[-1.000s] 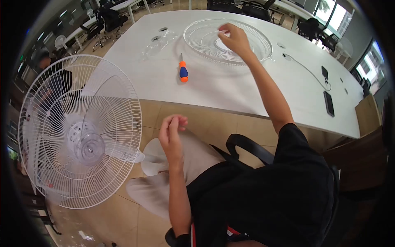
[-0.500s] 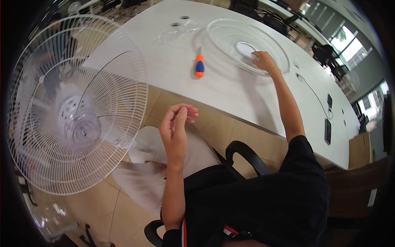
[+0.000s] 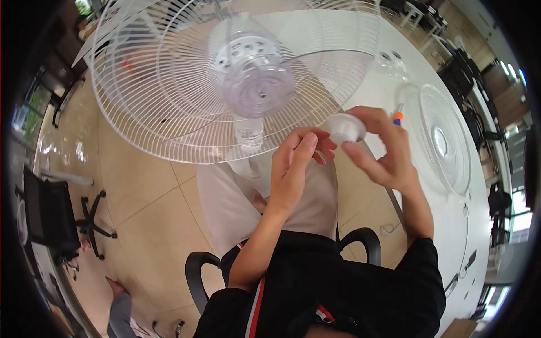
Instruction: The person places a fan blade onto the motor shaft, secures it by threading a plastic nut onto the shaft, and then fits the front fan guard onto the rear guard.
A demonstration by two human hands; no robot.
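A small round white cap, a little blurred, is pinched between the thumb and fingers of my right hand. Just left of the cap is my left hand, its fingers loosely curled and partly apart with nothing in them. In front of me stands a fan with a white wire rear cage and a translucent blade hub with a metal shaft tip at its centre. The round front grille lies on the white table. Behind my right hand, the orange and blue screwdriver shows only in part.
The white table runs along my right, with a cable and a phone on it. A black office chair is on the left. Another person's leg shows at the lower left. Chair armrests flank my body.
My right hand has come from the front grille on the table to beside my left hand, now with the white cap. The view has turned left, bringing the fan to the centre.
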